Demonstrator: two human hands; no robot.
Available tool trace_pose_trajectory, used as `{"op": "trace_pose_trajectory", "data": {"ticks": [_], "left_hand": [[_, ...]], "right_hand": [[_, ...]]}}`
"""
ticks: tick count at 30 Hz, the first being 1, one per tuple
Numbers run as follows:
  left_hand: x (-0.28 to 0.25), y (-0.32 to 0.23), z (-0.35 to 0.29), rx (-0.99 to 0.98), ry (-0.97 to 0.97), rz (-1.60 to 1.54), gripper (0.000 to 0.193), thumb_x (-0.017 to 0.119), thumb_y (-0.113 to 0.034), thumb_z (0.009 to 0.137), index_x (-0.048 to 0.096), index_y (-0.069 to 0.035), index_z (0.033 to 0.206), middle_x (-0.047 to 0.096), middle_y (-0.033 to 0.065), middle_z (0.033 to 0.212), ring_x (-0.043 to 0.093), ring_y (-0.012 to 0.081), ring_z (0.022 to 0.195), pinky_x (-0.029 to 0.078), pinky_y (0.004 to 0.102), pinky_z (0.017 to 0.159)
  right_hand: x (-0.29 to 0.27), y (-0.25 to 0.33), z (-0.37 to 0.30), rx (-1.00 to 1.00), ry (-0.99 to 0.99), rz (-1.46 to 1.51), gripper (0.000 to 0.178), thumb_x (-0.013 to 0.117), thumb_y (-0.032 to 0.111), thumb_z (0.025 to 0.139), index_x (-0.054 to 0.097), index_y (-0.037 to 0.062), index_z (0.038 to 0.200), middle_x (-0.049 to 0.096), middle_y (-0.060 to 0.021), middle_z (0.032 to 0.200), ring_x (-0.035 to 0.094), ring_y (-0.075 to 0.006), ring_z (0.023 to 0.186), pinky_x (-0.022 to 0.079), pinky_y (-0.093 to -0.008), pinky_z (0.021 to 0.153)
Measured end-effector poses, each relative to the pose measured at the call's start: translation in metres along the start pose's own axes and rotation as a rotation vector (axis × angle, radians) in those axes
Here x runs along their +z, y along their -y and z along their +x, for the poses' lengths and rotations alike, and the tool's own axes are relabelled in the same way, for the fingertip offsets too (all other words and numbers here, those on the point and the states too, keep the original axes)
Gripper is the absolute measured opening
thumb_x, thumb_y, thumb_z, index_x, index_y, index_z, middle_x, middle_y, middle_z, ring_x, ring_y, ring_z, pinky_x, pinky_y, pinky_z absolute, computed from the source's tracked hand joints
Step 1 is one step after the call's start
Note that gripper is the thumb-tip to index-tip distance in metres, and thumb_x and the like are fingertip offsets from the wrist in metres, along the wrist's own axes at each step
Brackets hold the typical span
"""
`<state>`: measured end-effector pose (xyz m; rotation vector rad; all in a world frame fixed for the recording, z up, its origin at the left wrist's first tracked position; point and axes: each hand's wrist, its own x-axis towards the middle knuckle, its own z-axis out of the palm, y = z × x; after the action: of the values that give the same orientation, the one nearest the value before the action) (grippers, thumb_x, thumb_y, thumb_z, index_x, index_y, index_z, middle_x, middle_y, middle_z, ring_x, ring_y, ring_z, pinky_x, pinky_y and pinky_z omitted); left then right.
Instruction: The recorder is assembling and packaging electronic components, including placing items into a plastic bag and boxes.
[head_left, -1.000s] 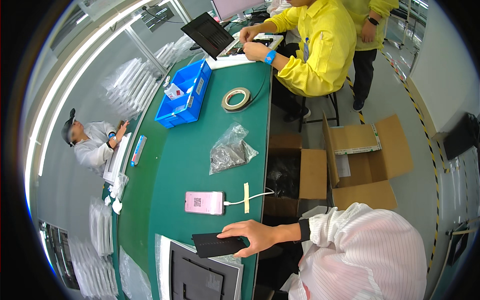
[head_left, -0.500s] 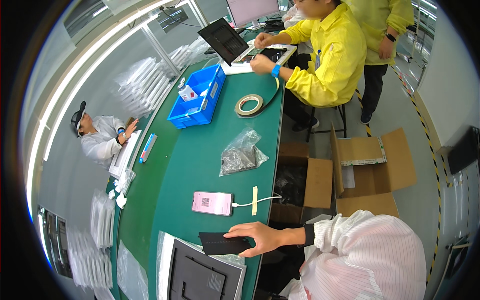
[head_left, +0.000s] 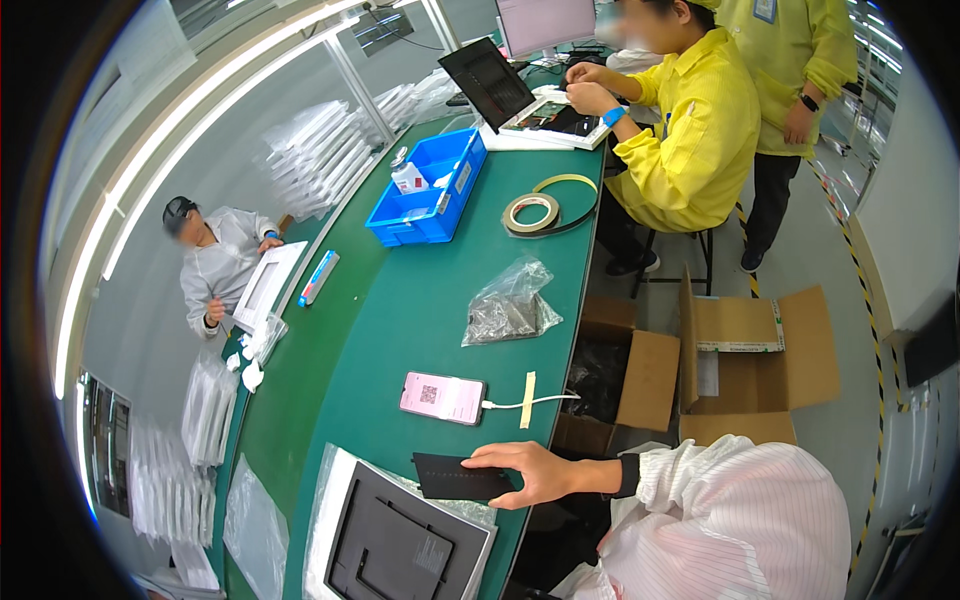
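My right hand (head_left: 535, 472) reaches in from the lower right, thumb nearer me and fingers over the far side. It grips the right end of a thin black rectangular plate (head_left: 442, 476) with a row of tiny marks. Below that plate, a black panel (head_left: 385, 540) with raised ribs and a pale border lies partly on clear plastic. Beyond my hand a phone (head_left: 442, 398) with a pink screen rests flat, its white cable (head_left: 540, 400) held down by a tape strip (head_left: 528, 398). My left hand is out of view.
A clear bag of dark parts (head_left: 508, 312), a tape roll (head_left: 509, 213) and a blue bin (head_left: 405, 235) stand farther along the green table (head_left: 390, 330). Opened cartons (head_left: 650, 380) sit right of its edge. One yellow-clad co-worker (head_left: 690, 130) sits beyond; another stands behind.
The view has shifted, moving most things rightward. My right hand keeps its grip on the black plate. The person across the table now tilts up a white frame, and the seated co-worker's hands come together.
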<state>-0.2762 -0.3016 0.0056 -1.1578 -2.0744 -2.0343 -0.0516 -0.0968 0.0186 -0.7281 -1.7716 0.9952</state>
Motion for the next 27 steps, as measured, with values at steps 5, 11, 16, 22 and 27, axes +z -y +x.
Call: {"op": "trace_pose_trajectory", "data": {"ticks": [5,11,16,22,27], "left_hand": [[-0.0012,0.0051,-0.001,-0.027,0.008,-0.07,0.009,0.051,-0.006,0.083,0.054,0.0,0.078,0.045,0.0058,0.057,0.037,0.0125,0.044,0.03,0.026,0.042],[-0.0011,0.0028,-0.0004,-0.004,0.005,-0.084,0.006,0.05,-0.002,0.083,0.054,0.0,0.08,0.046,0.006,0.057,0.037,0.0122,0.043,0.029,0.0253,0.042],[-0.0025,0.0035,-0.0003,-0.024,0.012,-0.074,0.007,0.049,-0.002,0.084,0.054,0.001,0.079,0.046,0.006,0.057,0.037,0.012,0.043,0.029,0.0252,0.042],[0.0005,-0.0035,0.0018,-0.034,-0.005,-0.08,0.007,0.049,0.0,0.083,0.055,0.0,0.079,0.045,0.0057,0.056,0.038,0.0118,0.044,0.03,0.0259,0.043],[0.0005,0.0004,0.0004,-0.041,0.013,-0.094,0.007,0.049,0.001,0.082,0.055,0.0,0.079,0.046,0.0059,0.057,0.038,0.0118,0.045,0.03,0.0257,0.043]], "right_hand": [[-0.0007,0.0027,0.0005,0.007,0.008,-0.008,0.059,0.072,0.027,0.071,0.052,0.006,0.123,0.053,-0.0145,0.119,0.055,-0.0281,0.106,0.044,-0.0339,0.091],[-0.0006,0.0016,0.0025,0.001,0.012,-0.024,0.059,0.072,0.027,0.07,0.052,0.0057,0.122,0.053,-0.014,0.119,0.055,-0.0279,0.105,0.044,-0.0335,0.09],[-0.0018,0.0045,0.0027,0.01,0.017,-0.016,0.059,0.072,0.025,0.07,0.052,0.0052,0.122,0.054,-0.0138,0.118,0.055,-0.0272,0.104,0.044,-0.0329,0.09],[-0.0005,0.0043,0.0025,0.041,0.028,-0.002,0.061,0.071,0.022,0.068,0.052,0.0083,0.124,0.052,-0.0147,0.122,0.054,-0.0274,0.107,0.042,-0.033,0.092],[-0.0038,0.0041,0.0015,0.031,0.013,-0.013,0.062,0.071,0.023,0.067,0.052,0.0075,0.124,0.053,-0.0148,0.121,0.055,-0.0276,0.107,0.043,-0.033,0.092]]}}
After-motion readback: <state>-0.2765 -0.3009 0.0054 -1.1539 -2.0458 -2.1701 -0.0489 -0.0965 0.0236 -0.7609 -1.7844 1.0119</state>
